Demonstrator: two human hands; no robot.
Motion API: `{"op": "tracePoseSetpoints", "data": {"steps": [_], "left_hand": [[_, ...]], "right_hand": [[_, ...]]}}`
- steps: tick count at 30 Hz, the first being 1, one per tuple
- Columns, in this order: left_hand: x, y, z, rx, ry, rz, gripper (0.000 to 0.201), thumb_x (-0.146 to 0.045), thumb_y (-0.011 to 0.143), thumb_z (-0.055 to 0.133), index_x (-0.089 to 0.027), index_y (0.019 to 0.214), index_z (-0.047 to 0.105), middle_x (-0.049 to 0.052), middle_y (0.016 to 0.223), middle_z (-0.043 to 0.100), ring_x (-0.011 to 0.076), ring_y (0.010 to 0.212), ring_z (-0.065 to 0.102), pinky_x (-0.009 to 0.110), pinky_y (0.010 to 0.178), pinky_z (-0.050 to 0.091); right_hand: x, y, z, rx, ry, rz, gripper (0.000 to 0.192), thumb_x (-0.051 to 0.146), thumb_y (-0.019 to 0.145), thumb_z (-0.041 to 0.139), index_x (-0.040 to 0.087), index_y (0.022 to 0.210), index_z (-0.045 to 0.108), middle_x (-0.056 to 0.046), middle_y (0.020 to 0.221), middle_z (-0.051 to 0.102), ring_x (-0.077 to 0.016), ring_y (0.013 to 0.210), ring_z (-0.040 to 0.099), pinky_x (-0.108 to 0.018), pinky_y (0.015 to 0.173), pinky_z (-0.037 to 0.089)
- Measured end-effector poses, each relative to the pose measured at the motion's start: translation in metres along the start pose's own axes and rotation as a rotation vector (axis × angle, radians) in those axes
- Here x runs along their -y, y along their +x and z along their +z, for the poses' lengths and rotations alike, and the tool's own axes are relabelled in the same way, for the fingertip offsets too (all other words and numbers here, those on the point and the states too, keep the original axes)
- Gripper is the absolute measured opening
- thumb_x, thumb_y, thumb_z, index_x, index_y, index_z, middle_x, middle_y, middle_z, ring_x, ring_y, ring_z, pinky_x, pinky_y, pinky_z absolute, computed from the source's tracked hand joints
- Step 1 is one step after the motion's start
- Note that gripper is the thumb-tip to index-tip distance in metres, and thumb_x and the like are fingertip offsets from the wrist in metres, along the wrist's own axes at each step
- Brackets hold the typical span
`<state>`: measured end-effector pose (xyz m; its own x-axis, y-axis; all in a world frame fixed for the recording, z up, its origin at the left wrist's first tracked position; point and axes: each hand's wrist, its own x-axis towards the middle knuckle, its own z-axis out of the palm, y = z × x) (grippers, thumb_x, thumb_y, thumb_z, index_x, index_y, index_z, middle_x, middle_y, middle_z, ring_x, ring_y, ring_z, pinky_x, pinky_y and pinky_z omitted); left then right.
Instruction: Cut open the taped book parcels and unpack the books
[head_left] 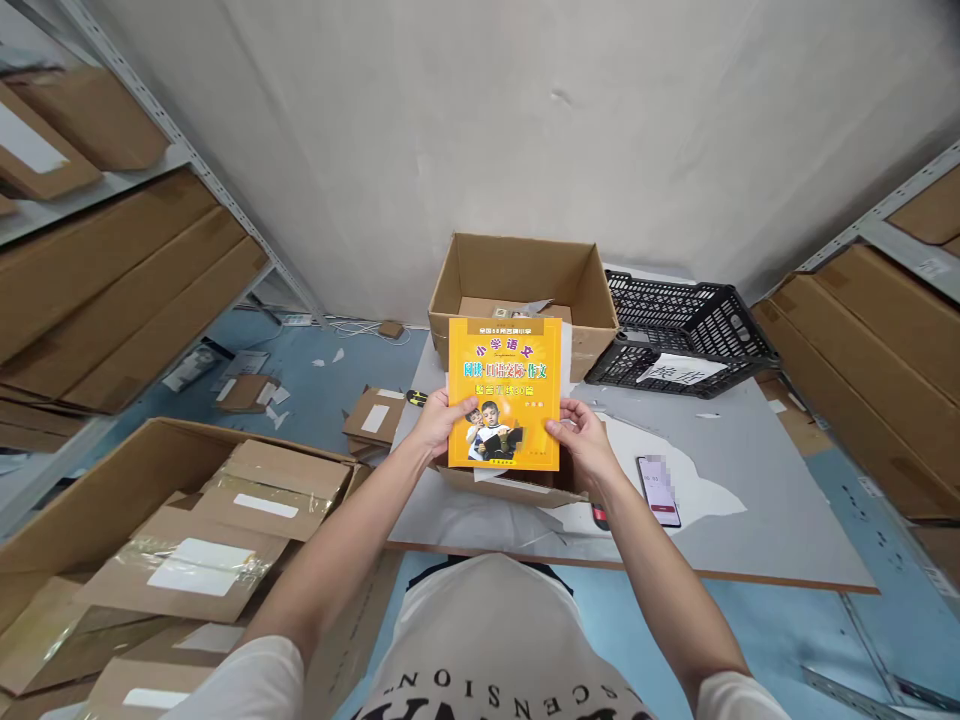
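I hold an orange book (505, 390) upright in front of me, its cover with printed characters and a picture of children facing me. My left hand (442, 420) grips its lower left edge with the thumb on the cover. My right hand (579, 432) grips its lower right edge. The book hangs above an opened cardboard wrapper (517, 488) lying on the grey table (757, 540).
An open cardboard box (525, 285) stands at the table's far side, a black plastic crate (686, 335) to its right. A phone (658, 490) lies right of my hands. A large box of wrapped parcels (195, 550) sits at my left. Shelves of cartons flank both sides.
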<state>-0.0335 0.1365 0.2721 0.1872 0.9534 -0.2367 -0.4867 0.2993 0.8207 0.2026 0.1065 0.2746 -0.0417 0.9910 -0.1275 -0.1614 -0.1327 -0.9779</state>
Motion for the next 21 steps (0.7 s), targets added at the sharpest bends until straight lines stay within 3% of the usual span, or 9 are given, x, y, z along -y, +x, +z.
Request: {"op": "tracePoseSetpoints", "data": {"steps": [5,9,13,16,21], "left_hand": [[-0.001,0.003,0.002,0.019,0.021,0.008,0.041,-0.032,0.06,0.081,-0.014,0.094,0.066,0.01,0.097,0.072,0.026,0.085,0.068,0.039,0.078,0.054],[-0.004,0.003,0.001,0.024,-0.023,0.025,0.039,-0.045,0.073,0.069,-0.015,0.096,0.064,0.01,0.096,0.072,0.0259,0.093,0.067,0.04,0.083,0.053],[-0.013,0.003,-0.011,-0.005,-0.017,0.104,0.033,-0.042,0.075,0.068,-0.015,0.095,0.063,0.009,0.094,0.072,0.0232,0.092,0.067,0.037,0.082,0.054],[-0.025,0.007,-0.035,-0.143,0.004,0.197,0.033,-0.04,0.071,0.072,-0.015,0.091,0.063,0.007,0.085,0.071,0.0188,0.078,0.068,0.031,0.073,0.055],[-0.036,0.011,-0.11,-0.611,0.063,0.295,0.027,-0.035,0.071,0.07,-0.013,0.082,0.062,0.002,0.068,0.065,0.0132,0.059,0.063,0.028,0.063,0.054]], "right_hand": [[0.005,0.002,0.01,0.163,0.033,-0.011,0.041,0.05,0.073,0.065,0.025,0.104,0.057,-0.004,0.104,0.068,-0.0226,0.095,0.064,-0.038,0.081,0.053],[0.001,0.002,0.015,0.092,0.047,-0.071,0.045,0.051,0.077,0.059,0.029,0.115,0.05,-0.003,0.111,0.066,-0.0225,0.099,0.063,-0.039,0.081,0.054],[-0.004,0.001,0.008,0.027,0.023,-0.109,0.049,0.052,0.076,0.06,0.028,0.117,0.049,-0.005,0.116,0.064,-0.0241,0.103,0.062,-0.039,0.08,0.054],[-0.003,-0.001,-0.004,0.002,0.061,-0.131,0.046,0.049,0.076,0.062,0.028,0.115,0.051,-0.005,0.118,0.063,-0.0245,0.104,0.062,-0.038,0.081,0.054],[-0.003,-0.005,-0.03,-0.063,0.154,-0.138,0.044,0.044,0.073,0.068,0.028,0.112,0.053,-0.005,0.116,0.065,-0.0244,0.102,0.063,-0.039,0.081,0.054]]}}
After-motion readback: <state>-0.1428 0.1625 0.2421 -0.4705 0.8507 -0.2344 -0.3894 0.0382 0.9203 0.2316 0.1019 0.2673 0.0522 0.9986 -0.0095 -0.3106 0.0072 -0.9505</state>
